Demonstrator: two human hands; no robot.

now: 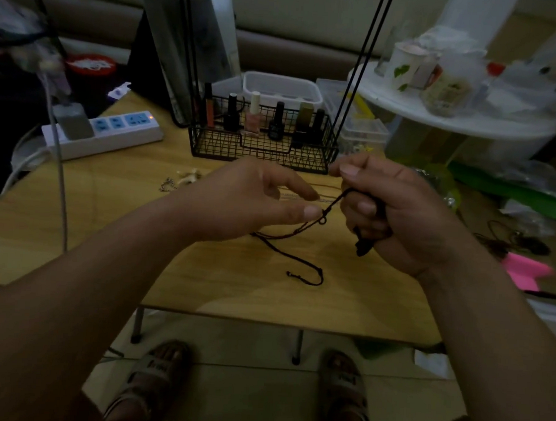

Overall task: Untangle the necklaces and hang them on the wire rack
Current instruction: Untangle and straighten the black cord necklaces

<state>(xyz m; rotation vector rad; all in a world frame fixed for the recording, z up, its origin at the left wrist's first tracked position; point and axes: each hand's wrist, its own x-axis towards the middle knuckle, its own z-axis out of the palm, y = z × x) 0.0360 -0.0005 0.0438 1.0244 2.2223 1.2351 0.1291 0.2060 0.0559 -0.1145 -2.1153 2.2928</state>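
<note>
Head view: my left hand [254, 202] is pinching the dark cord necklace [335, 203], my right hand [389, 216] is gripping its pendant [363, 247]; nail polish bottles [252, 115] beyond are showing unreadable labels.

Dim light. A low wooden table [108, 233] stands on pale floor tiles [245, 385], a sofa [278, 49] behind it.

Two hands [254, 202] [395, 216], one dark cord [301, 226], one wire rack [264, 148], six bottles [208, 105] [232, 113] [253, 115] [276, 121] [302, 121] [318, 122].
</note>
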